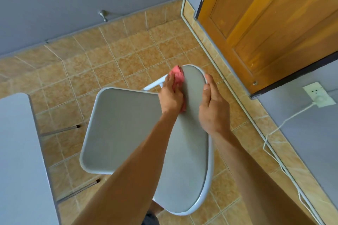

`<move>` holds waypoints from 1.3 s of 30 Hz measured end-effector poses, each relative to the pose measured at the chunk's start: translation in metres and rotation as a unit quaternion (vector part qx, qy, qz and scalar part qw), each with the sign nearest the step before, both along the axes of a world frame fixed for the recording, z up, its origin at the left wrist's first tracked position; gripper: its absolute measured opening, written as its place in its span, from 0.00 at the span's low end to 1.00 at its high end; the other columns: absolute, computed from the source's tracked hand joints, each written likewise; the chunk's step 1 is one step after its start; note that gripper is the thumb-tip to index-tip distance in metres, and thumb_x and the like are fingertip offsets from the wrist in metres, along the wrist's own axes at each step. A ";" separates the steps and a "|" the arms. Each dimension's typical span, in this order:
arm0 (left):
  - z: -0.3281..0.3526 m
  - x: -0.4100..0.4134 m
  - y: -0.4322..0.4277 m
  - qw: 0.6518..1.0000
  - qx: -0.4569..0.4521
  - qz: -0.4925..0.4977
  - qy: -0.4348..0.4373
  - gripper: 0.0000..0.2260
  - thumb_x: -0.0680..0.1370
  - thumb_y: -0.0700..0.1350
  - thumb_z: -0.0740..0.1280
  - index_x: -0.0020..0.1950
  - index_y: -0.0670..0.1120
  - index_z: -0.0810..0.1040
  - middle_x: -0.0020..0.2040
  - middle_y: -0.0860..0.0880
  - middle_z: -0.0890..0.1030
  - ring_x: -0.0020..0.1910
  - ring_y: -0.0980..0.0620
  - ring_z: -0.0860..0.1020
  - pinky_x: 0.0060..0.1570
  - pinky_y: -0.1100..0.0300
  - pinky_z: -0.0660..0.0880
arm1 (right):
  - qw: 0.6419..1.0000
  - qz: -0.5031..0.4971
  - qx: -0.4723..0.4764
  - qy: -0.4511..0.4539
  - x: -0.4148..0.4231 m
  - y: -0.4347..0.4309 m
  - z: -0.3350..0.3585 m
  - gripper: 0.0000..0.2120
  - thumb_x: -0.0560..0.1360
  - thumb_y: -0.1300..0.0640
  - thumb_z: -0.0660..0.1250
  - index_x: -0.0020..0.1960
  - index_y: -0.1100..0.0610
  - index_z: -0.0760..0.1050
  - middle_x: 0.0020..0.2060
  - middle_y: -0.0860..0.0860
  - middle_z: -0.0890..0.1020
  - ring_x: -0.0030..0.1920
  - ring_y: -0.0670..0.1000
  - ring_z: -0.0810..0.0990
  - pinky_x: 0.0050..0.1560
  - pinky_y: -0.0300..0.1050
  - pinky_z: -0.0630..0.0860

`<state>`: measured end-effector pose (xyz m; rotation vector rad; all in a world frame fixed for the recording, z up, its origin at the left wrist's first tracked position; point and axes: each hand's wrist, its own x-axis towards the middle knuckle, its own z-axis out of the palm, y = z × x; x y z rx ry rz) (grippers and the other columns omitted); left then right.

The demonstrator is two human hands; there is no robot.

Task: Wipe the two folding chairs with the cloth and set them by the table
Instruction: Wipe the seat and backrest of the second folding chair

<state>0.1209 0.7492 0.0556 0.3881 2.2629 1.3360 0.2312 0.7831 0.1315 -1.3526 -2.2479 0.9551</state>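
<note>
A grey folding chair with a white metal frame stands unfolded on the tiled floor below me, its seat [120, 129] to the left and its oval backrest [190, 160] in the centre. My left hand [171, 95] presses a pink cloth [177, 76] flat against the front face of the backrest near its far end. My right hand [213, 107] grips the backrest's right edge, thumb on the front and fingers wrapped behind the rim. Only one chair is in view.
A grey table top [16, 160] fills the lower left, its dark-tipped legs [78, 126] on the floor beside the chair. A wooden door [274, 23] stands at the upper right. A white cable [279, 126] runs from a wall socket [317, 97] down to the floor.
</note>
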 end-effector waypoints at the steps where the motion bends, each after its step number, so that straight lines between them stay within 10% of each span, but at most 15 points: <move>1: -0.012 -0.006 -0.008 0.997 -0.046 0.031 -0.047 0.21 0.82 0.44 0.59 0.76 0.52 0.69 0.68 0.45 0.78 0.65 0.41 0.77 0.63 0.55 0.72 | 1.000 -0.007 0.001 -0.004 0.002 -0.006 0.002 0.21 0.87 0.50 0.52 0.78 0.47 0.67 0.69 0.50 0.79 0.65 0.58 0.80 0.60 0.48 0.75; 6: -0.023 -0.008 -0.006 0.961 0.047 0.171 -0.214 0.18 0.79 0.63 0.62 0.66 0.59 0.79 0.50 0.51 0.86 0.40 0.53 0.84 0.42 0.65 0.80 | 1.000 -0.024 -0.010 -0.011 0.001 -0.005 0.002 0.21 0.87 0.49 0.52 0.78 0.43 0.66 0.66 0.50 0.82 0.62 0.58 0.81 0.57 0.48 0.76; 9: -0.006 0.001 0.000 0.969 0.151 0.120 -0.157 0.15 0.81 0.55 0.63 0.66 0.58 0.79 0.57 0.66 0.82 0.57 0.61 0.81 0.66 0.54 0.75 | 0.999 -0.024 -0.014 -0.022 0.001 -0.005 0.002 0.21 0.87 0.50 0.52 0.78 0.43 0.66 0.67 0.48 0.81 0.63 0.56 0.80 0.58 0.47 0.75; 13: 0.016 0.017 0.010 0.960 0.276 -0.048 -0.023 0.17 0.84 0.43 0.61 0.73 0.47 0.73 0.68 0.56 0.78 0.70 0.53 0.74 0.73 0.45 0.66 | 0.999 -0.023 -0.019 -0.013 0.001 -0.005 0.004 0.21 0.87 0.50 0.52 0.78 0.44 0.66 0.67 0.48 0.80 0.65 0.55 0.79 0.59 0.45 0.74; 19: -0.026 -0.025 0.002 0.994 -0.023 0.010 0.108 0.22 0.76 0.35 0.61 0.66 0.51 0.79 0.55 0.43 0.85 0.54 0.39 0.80 0.49 0.57 0.73 | 0.999 -0.029 -0.024 -0.011 0.002 -0.005 0.002 0.20 0.87 0.48 0.52 0.78 0.41 0.66 0.62 0.49 0.84 0.59 0.55 0.82 0.52 0.44 0.75; 22: -0.034 -0.029 0.005 0.995 -0.083 0.014 0.046 0.17 0.79 0.39 0.59 0.65 0.45 0.79 0.55 0.36 0.80 0.52 0.38 0.78 0.54 0.51 0.73 | 0.999 -0.031 -0.024 -0.016 0.003 -0.004 0.000 0.20 0.87 0.48 0.52 0.78 0.40 0.66 0.63 0.48 0.83 0.60 0.55 0.82 0.49 0.40 0.71; 26: -0.031 -0.030 0.001 0.993 -0.095 0.035 -0.062 0.16 0.82 0.51 0.57 0.55 0.43 0.81 0.51 0.38 0.83 0.54 0.38 0.80 0.56 0.49 0.76 | 0.999 -0.025 -0.014 -0.023 0.004 -0.007 0.001 0.20 0.87 0.49 0.52 0.78 0.41 0.66 0.65 0.46 0.82 0.61 0.54 0.82 0.50 0.39 0.70; 30: 0.028 -0.005 -0.002 0.992 0.083 -0.027 -0.090 0.14 0.83 0.51 0.58 0.43 0.48 0.77 0.32 0.49 0.80 0.30 0.51 0.77 0.35 0.53 0.75 | 0.999 -0.027 -0.008 -0.016 0.003 -0.006 0.004 0.20 0.87 0.49 0.52 0.78 0.42 0.67 0.65 0.48 0.82 0.62 0.55 0.81 0.51 0.41 0.71; 34: 0.055 0.035 -0.012 0.971 0.209 -0.117 -0.029 0.13 0.83 0.51 0.62 0.65 0.49 0.78 0.59 0.50 0.82 0.57 0.56 0.81 0.58 0.59 0.77 | 1.000 -0.023 -0.018 -0.010 0.002 -0.007 0.007 0.21 0.87 0.47 0.51 0.78 0.42 0.66 0.64 0.50 0.83 0.62 0.57 0.82 0.55 0.46 0.75; 39: -0.017 -0.006 -0.023 0.990 -0.057 -0.078 0.099 0.15 0.82 0.46 0.61 0.68 0.47 0.77 0.51 0.36 0.79 0.50 0.38 0.79 0.49 0.53 0.72 | 1.000 -0.026 -0.002 -0.013 0.002 -0.007 0.004 0.20 0.87 0.51 0.52 0.78 0.45 0.67 0.69 0.46 0.79 0.66 0.53 0.78 0.60 0.41 0.72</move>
